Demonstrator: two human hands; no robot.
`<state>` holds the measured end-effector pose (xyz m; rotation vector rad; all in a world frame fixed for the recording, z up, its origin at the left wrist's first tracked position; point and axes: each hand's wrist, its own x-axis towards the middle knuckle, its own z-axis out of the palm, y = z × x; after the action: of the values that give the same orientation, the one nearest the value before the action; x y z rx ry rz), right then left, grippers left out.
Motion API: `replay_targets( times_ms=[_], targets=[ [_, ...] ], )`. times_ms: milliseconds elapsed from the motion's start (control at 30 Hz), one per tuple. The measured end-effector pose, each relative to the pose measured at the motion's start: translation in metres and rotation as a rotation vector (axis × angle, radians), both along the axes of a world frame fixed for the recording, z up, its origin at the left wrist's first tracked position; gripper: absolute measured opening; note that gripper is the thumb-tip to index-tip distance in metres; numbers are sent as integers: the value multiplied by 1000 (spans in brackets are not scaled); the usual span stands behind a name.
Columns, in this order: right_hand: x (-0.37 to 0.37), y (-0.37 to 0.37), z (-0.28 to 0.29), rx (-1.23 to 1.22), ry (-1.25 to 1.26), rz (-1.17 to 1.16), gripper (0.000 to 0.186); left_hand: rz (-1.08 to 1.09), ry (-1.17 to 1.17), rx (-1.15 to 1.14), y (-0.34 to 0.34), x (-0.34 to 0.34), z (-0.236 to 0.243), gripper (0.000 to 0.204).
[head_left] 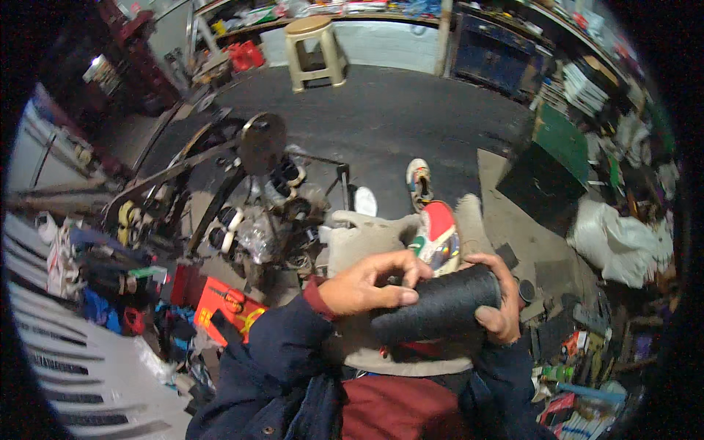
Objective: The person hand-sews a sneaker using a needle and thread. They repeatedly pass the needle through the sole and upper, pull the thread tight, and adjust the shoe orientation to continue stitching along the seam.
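My right hand [497, 297] is closed round a large cone of black thread [440, 304], held sideways over my lap. My left hand [385, 282] is curled at the cone's left side, thumb and fingers drawn together; what is between them is too small to make out. Behind the cone a multicoloured sneaker [438, 231], with red and green parts, rests on the pale grey cloth [359, 249] over my lap. Beyond it another multicoloured shoe [419, 180] is further forward.
A metal frame machine [260, 143] stands at front left. Orange-handled scissors [235, 297] lie on an orange card. A green box [550, 161] and a white sack [616, 242] are at right, among scattered materials. A plastic stool [314, 55] stands at the back.
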<state>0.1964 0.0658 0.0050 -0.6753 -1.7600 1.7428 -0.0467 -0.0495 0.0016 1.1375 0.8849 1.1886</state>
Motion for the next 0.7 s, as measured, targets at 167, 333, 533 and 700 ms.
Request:
replay_targets(
  times_ms=[167, 333, 533, 700],
  targets=[
    [-16, -9, -4, 44, 141, 99, 96, -237, -413, -39, -19, 13, -10, 90],
    [-45, -23, 2, 104, 101, 146, 116, -112, -349, 111, -49, 10, -14, 114],
    [-56, -8, -11, 254, 37, 144, 92, 461, 394, 121, -152, -48, -19, 118],
    [-36, 16, -35, 95, 98, 19, 69, 869, 688, -277, -263, -76, -55, 106]
  ],
)
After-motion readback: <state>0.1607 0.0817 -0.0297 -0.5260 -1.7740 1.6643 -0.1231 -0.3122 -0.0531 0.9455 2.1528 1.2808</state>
